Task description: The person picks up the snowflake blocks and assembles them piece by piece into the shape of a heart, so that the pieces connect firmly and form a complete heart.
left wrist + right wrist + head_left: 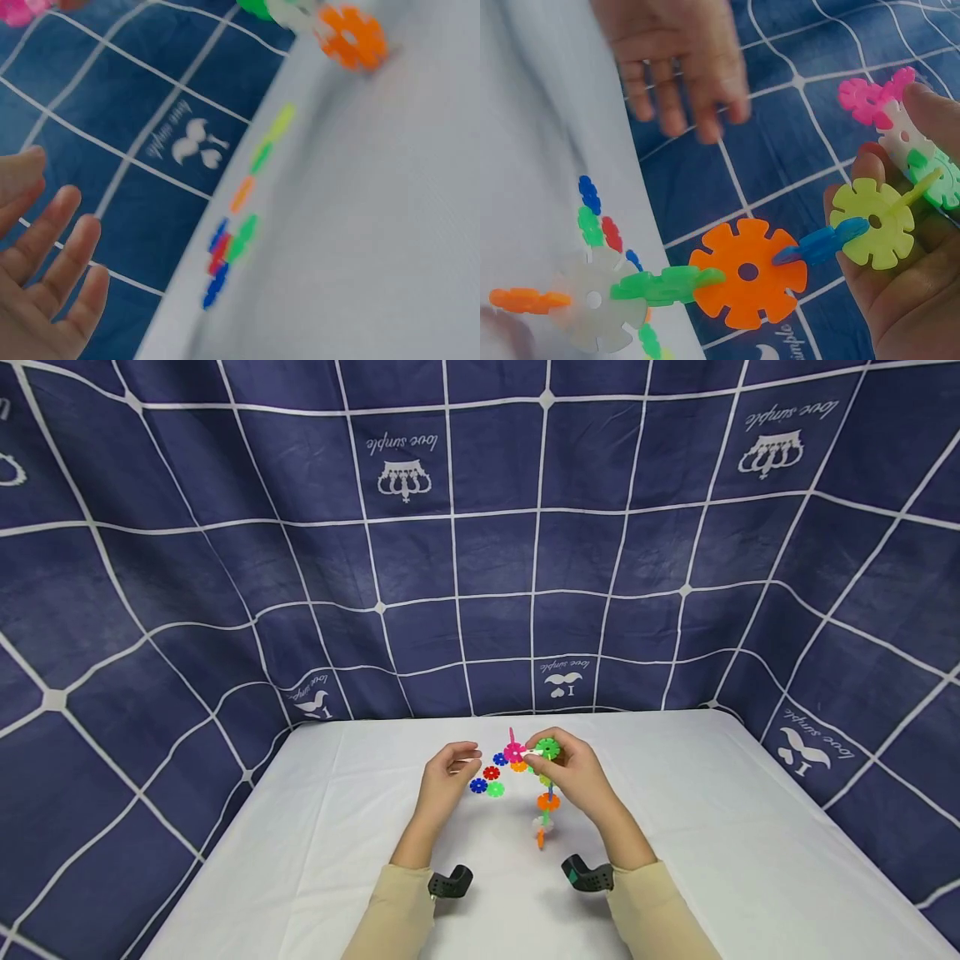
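My right hand [573, 772] grips a chain of slotted snowflake discs, thumb and fingers pinching it near a white disc [900, 142]. Beyond the thumb stick out pink discs [864, 99]; a mint green disc [939, 184] lies against the palm. From the hand hangs the rest of the chain: a yellow disc [855, 206], a blue one [817, 244], a large-looking orange disc [724, 259], a green one [660, 285], a translucent white disc [592, 330] and an orange end disc [529, 301]. Left of the chain, my left hand [447, 772] is raised with loosely bent fingers, holding nothing.
Loose discs lie on the white-covered table [315, 827] beyond the hands: a red one [491, 772], blue ones [478, 786], a light green one [496, 789] and an orange one [519, 767] among them. A navy checked curtain [495, 560] surrounds the table's back and sides.
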A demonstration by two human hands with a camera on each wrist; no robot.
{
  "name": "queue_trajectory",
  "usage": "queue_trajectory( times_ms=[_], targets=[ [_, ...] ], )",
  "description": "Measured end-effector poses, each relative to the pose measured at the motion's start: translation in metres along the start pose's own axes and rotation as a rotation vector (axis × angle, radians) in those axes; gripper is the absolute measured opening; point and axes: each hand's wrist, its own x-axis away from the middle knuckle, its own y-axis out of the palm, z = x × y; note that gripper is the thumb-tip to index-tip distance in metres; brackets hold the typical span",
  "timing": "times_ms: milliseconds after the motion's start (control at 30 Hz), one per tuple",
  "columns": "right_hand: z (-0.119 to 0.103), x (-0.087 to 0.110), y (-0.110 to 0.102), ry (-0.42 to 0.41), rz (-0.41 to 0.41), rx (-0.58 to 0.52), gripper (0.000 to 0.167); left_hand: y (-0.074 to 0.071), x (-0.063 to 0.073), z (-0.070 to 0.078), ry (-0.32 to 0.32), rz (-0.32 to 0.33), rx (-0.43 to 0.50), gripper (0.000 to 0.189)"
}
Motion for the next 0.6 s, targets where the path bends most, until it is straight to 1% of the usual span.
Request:
queue_trajectory(
  times_ms=[100, 233, 400, 533, 600],
  targets=[
    [0.002, -0.001, -0.004, 0.009, 0.009, 0.01, 0.02, 0.002, 0.0, -0.01, -0.035, -0.006, -0.058, 0.029],
    [0.004, -0.001, -0.007, 0.017, 0.013, 0.014, 0.02, 0.007, 0.001, -0.023, -0.082, -0.048, -0.09, 0.036],
    [0.004, -0.001, -0.01, 0.026, 0.012, 0.024, 0.019, 0.011, 0.003, -0.037, -0.127, -0.072, -0.151, 0.043],
    [0.005, -0.001, -0.011, 0.032, 0.008, 0.031, 0.019, 0.011, 0.004, -0.045, -0.144, -0.104, -0.253, 0.05],
    [0.005, -0.002, -0.011, 0.036, 0.005, 0.033, 0.019, 0.011, 0.004, -0.048, -0.137, -0.115, -0.311, 0.051]
  ],
)
